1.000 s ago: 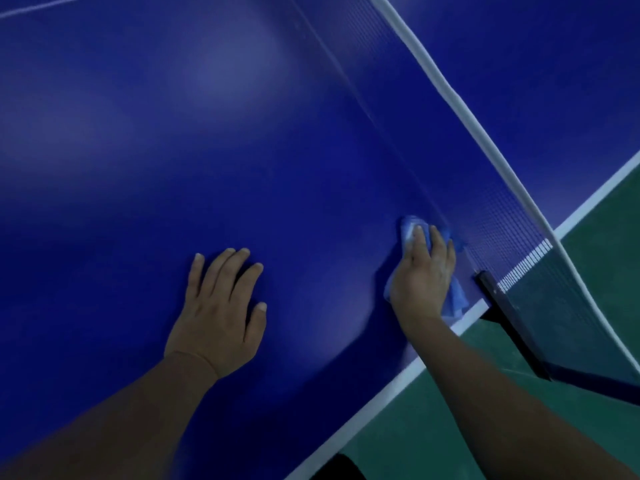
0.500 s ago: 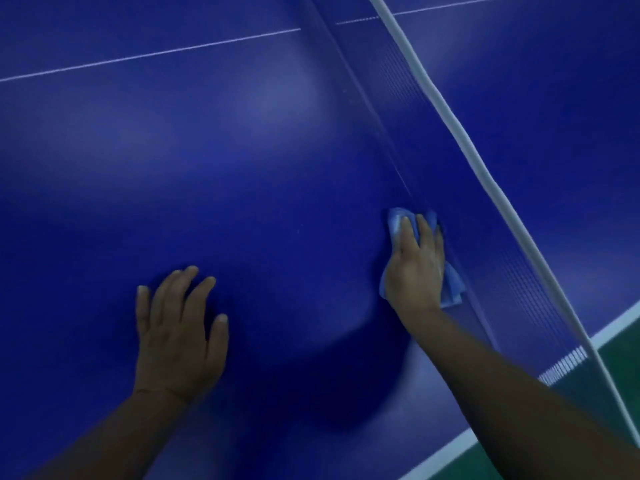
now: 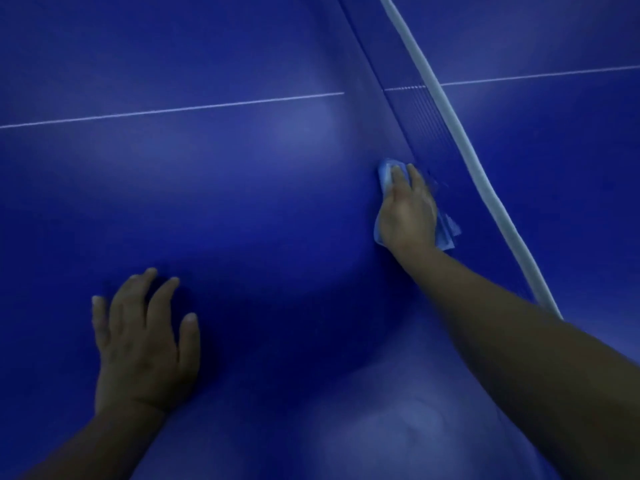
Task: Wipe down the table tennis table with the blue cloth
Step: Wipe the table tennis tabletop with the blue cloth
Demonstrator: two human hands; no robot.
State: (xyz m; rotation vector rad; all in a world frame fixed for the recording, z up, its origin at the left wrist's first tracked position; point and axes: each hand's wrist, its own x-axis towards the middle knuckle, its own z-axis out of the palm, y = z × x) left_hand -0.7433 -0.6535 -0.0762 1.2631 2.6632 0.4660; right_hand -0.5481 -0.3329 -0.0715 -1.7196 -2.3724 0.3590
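Observation:
The dark blue table tennis table (image 3: 214, 188) fills the view. My right hand (image 3: 407, 209) lies flat on the light blue cloth (image 3: 384, 173), pressing it onto the table right at the foot of the net. Bits of the cloth stick out past the fingertips and beside the wrist. My left hand (image 3: 142, 341) rests palm down on the table at the lower left, fingers spread, holding nothing.
The net (image 3: 422, 116), with its white top band (image 3: 460, 140), runs diagonally from the top centre to the right. A thin white centre line (image 3: 173, 110) crosses the table and continues beyond the net.
My right hand has slid the cloth along the net toward the table's middle. The table's white edge, the net post and the green floor have left the view; the centre line has come in.

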